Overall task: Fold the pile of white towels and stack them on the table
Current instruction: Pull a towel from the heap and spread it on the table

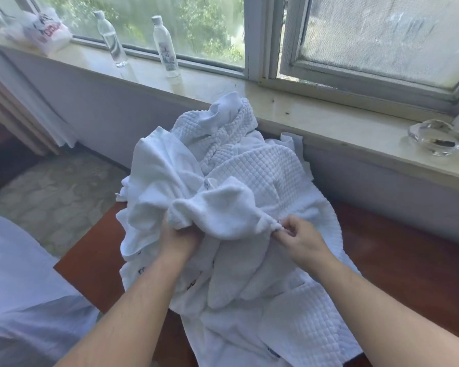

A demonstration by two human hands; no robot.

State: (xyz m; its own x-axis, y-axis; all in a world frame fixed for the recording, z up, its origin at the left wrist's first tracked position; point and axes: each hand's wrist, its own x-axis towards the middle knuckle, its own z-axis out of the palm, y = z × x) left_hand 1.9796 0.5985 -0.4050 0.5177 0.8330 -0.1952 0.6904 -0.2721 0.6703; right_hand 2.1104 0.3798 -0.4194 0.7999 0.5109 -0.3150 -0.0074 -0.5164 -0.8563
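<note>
- Head view: the reddish-brown wooden table (398, 250) shows bare wood to the right of the heap, and a narrower bare strip along its left edge, near the carpeted floor (56, 197).
- The crumpled pile of white towels (252, 165), some waffle-textured and some smooth terry, covers the middle of the table and rises against the wall under the pale stone window sill (316, 120).
- The near side of the pile spills over the table's front edge, towards the person.
- On the sill, well apart from the pile: two clear plastic bottles (164, 46) upright at the left, a white plastic bag (47, 31) in the far left corner, and a clear glass ashtray (439, 137) at the right.
- Left hand (179, 238), forearm reaching in from the lower left, grips a bunch of the smooth white towel (223, 210) that lies on top, fingers buried in the cloth.
- Right hand (301, 237), forearm coming in from the lower right, pinches the same towel's edge between thumb and fingertips.
- The hands are a little apart, with the towel bunched and slack between them, raised slightly off the heap.
</note>
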